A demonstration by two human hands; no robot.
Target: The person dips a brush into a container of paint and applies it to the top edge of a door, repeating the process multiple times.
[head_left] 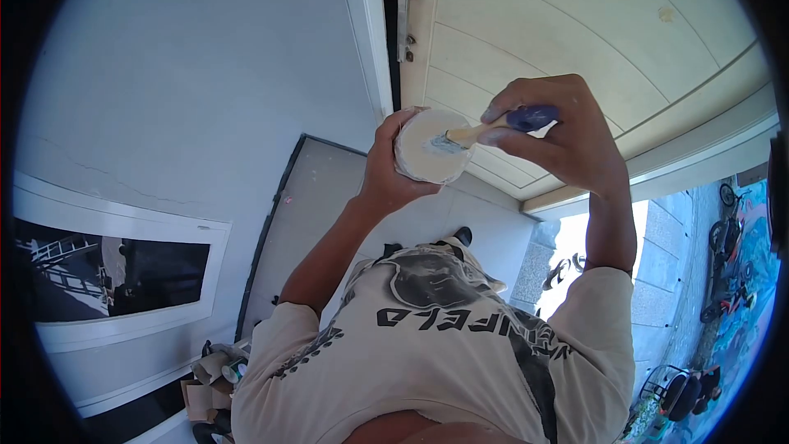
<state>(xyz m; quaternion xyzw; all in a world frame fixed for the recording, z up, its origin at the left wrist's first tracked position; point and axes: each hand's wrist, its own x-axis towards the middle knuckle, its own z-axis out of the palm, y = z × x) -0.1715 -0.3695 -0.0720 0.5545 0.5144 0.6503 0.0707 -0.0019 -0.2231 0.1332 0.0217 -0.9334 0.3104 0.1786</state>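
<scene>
A paintbrush (493, 126) is in the right hand (567, 131), pinched between thumb and fingertips around its pale handle, the dark blue-purple end of which lies under the curled palm. Its bristles (446, 144), smeared with whitish paint, rest at the off-white, paint-like filling (426, 129) of a round tub (423, 180), within the rim; how deep they go is hard to tell. The tub is held up in front of the chest by the left hand (388, 160), curved around its side with the fingers partly hidden behind it. Smears mark the tub's rim and the right fingertips. Below the hands is the wearer's cream T-shirt (436, 353) with dark print, and past its hem a dark shoe (463, 236) on the pale floor (316, 189). Above stands a cream panelled door (567, 0) with a metal handle plate (403, 25). To the left are a bluish-grey wall (205, 57) and a white-framed window (123, 275), with cardboard (205, 401) lower down. Parked two-wheelers (727, 238) show at the far right.
</scene>
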